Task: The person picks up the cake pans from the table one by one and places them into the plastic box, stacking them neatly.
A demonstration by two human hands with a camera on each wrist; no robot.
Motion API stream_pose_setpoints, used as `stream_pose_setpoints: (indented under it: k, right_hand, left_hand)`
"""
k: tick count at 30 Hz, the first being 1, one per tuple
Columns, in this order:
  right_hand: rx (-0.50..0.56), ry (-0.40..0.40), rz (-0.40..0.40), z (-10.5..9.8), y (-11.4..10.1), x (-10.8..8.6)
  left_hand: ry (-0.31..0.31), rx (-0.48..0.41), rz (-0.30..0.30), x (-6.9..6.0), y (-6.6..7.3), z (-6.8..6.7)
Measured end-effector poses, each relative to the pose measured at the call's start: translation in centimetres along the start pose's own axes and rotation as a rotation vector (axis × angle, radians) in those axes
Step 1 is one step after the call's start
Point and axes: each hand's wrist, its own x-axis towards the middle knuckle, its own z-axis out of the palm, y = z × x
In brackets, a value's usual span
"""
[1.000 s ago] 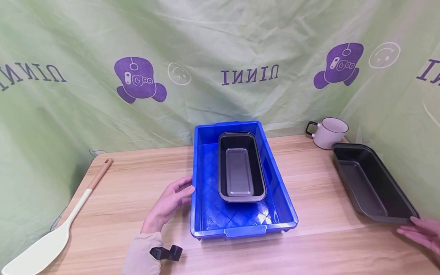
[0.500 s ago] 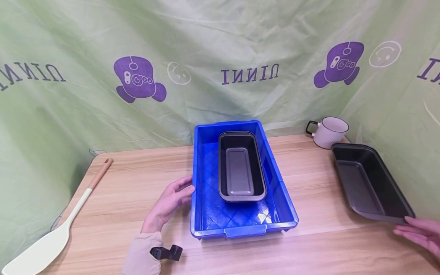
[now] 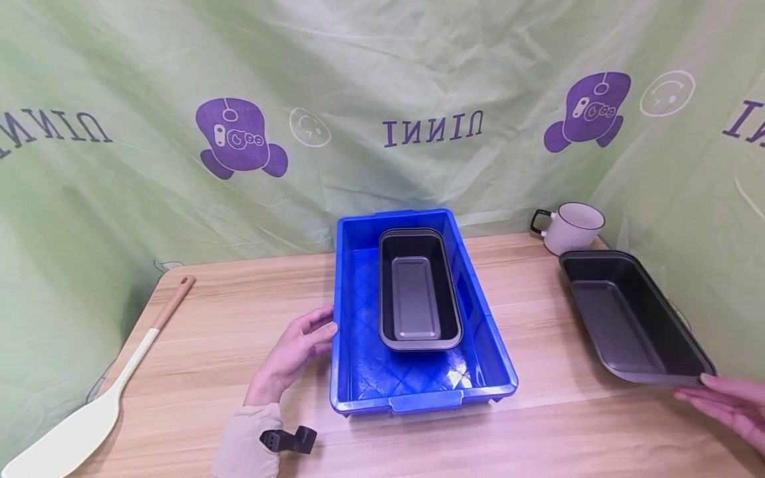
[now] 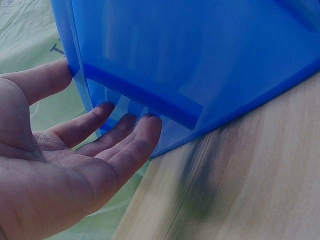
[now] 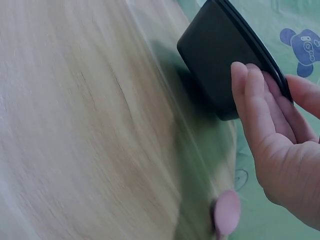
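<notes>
In the head view, a blue plastic bin (image 3: 361, 392) stands mid-table with a dark loaf pan (image 3: 416, 299) lying inside. My left hand (image 3: 297, 350) is at the bin's left side. Its thumb touches the rim and the relaxed fingers rest against the outer wall, as the left wrist view shows. At the right, my right hand (image 3: 726, 405) pinches the near corner of a second dark loaf pan (image 3: 615, 332), thumb on the rim and fingers against the outer wall. In the right wrist view, this loaf pan (image 5: 210, 55) is tilted, with a shadow beneath it.
A white mug (image 3: 574, 229) with a black handle stands at the back right, behind the held pan. A large cream spatula (image 3: 89, 425) with a wooden handle lies along the left. A pink spoon-like thing (image 5: 227, 212) shows near the table edge. Green cloth (image 3: 358, 66) hangs behind.
My right hand has shifted the second loaf pan a little to the left, closer to the bin. My left hand, the bin and the pan inside it have stayed put.
</notes>
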Motion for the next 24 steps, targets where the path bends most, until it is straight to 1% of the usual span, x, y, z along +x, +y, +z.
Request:
stream_pose_setpoints:
  k: [2, 4, 9, 12, 15, 19, 22, 24]
  right_hand:
    - [0.008, 0.036, 0.044, 0.6, 0.1, 0.2]
    - [-0.012, 0.038, 0.056, 1.0, 0.3, 0.4]
    - [-0.136, 0.039, 0.001, 1.7, 0.8, 0.5]
    - [-0.186, 0.04, -0.025, 2.2, 1.0, 0.6]
    - [-0.2, 0.003, -0.055, 3.0, 1.1, 1.1]
    - [-0.147, -0.084, -0.067, 4.1, 1.3, 2.0]
    - [-0.123, -0.13, -0.082, 5.0, 1.4, 2.8]
    - [-0.116, -0.137, -0.105, 5.6, 1.4, 3.2]
  left_hand:
    - [-0.008, -0.005, 0.005, 0.0, 0.0, 0.0]
    - [-0.014, -0.011, 0.007, 0.0, 0.0, -0.1]
    - [-0.019, -0.018, 0.008, 0.0, 0.0, -0.1]
    - [-0.019, -0.018, 0.011, 0.0, 0.0, -0.1]
    - [-0.019, -0.021, 0.008, 0.0, 0.0, -0.1]
    - [-0.018, -0.018, -0.001, -0.1, 0.0, -0.1]
    - [-0.017, -0.015, -0.004, 0.0, 0.0, -0.1]
    - [-0.019, -0.017, -0.004, 0.0, 0.0, -0.1]
